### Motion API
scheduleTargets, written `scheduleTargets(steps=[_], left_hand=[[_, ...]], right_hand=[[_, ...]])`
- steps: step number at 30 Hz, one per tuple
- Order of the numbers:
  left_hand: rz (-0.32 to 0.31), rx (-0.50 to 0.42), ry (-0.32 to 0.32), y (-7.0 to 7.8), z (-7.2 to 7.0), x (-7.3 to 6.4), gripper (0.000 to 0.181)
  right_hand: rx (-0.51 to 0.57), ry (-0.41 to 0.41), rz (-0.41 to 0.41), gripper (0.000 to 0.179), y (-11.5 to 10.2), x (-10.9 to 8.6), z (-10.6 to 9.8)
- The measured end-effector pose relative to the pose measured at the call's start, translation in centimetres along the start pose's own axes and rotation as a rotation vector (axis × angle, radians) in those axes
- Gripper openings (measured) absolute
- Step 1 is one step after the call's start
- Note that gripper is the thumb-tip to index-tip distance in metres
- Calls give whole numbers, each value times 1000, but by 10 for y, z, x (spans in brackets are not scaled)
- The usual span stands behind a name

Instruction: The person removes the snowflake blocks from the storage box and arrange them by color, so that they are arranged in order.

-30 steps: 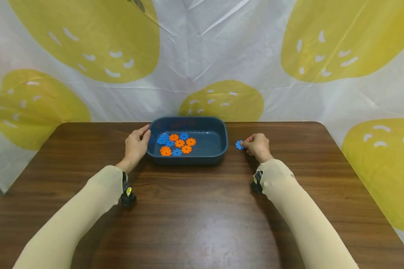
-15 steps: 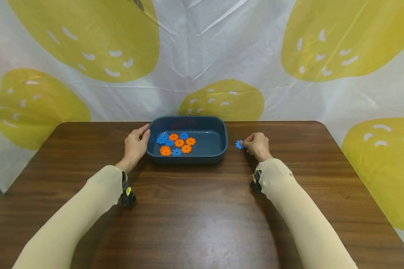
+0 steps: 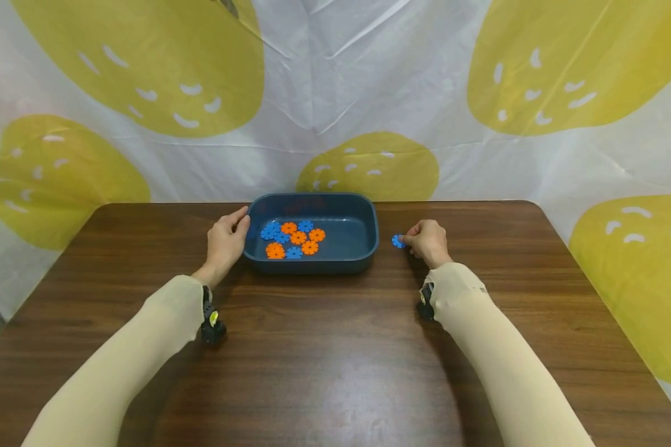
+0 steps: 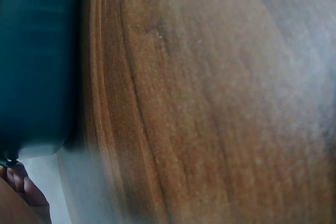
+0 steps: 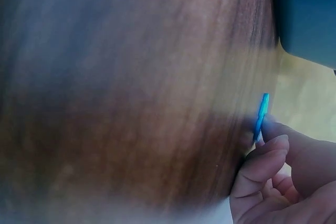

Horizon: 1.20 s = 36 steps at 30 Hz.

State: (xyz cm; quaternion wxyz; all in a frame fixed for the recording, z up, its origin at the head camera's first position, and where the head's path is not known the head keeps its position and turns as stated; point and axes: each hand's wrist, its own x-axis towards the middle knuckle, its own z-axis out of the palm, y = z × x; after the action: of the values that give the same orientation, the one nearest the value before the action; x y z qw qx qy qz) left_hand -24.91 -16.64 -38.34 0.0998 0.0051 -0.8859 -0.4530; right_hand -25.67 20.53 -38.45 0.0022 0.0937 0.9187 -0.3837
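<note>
A dark blue-grey plastic bin (image 3: 316, 267) stands near the back of the table. Its left end is gripped by my left hand (image 3: 226, 241), fingers and thumb at the rim; the left wrist view shows that hand (image 4: 23, 195) only in the lower corner. Inside lie several orange and blue notched discs, such as an orange disc (image 3: 275, 251) and a blue disc (image 3: 293, 253), gathered toward the left. To the right of the bin, my right hand (image 3: 427, 242) pinches a blue notched disc (image 3: 397, 241) between thumb and fingers. Seen edge-on in the right wrist view, this disc (image 5: 261, 116) is tilted up close over the tabletop.
The brown wooden table (image 3: 324, 347) has rounded back corners. Behind it hangs a white cloth (image 3: 369, 93) with large yellow shapes, close along the back edge. Both forearms reach in from the front, each with a black camera strapped at the wrist.
</note>
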Motion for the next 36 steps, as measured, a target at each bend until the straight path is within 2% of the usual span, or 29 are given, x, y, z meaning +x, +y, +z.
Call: scheduleTargets(steps=[6,13,18,22,33,36], left_hand=[[15,11,22,0,0,1,42],[14,5,24,-2,1,-1,41],[21,6,27,-2,1,0,41],[22,3,22,-1,1,1,42],[14,-3,30,-1,2,2,41],[10,-3,27,-2,2,3,41]], right_hand=[[26,-19,-1,21,0,1,-1],[108,-33,10,23,2,0,-1],[217,-26,66,25,2,-3,-3],[363,-16,83,24,-5,-6,-5],[677,79,-63,11,-54,-16,3],[717,75,-117,9,-69,-21,8]])
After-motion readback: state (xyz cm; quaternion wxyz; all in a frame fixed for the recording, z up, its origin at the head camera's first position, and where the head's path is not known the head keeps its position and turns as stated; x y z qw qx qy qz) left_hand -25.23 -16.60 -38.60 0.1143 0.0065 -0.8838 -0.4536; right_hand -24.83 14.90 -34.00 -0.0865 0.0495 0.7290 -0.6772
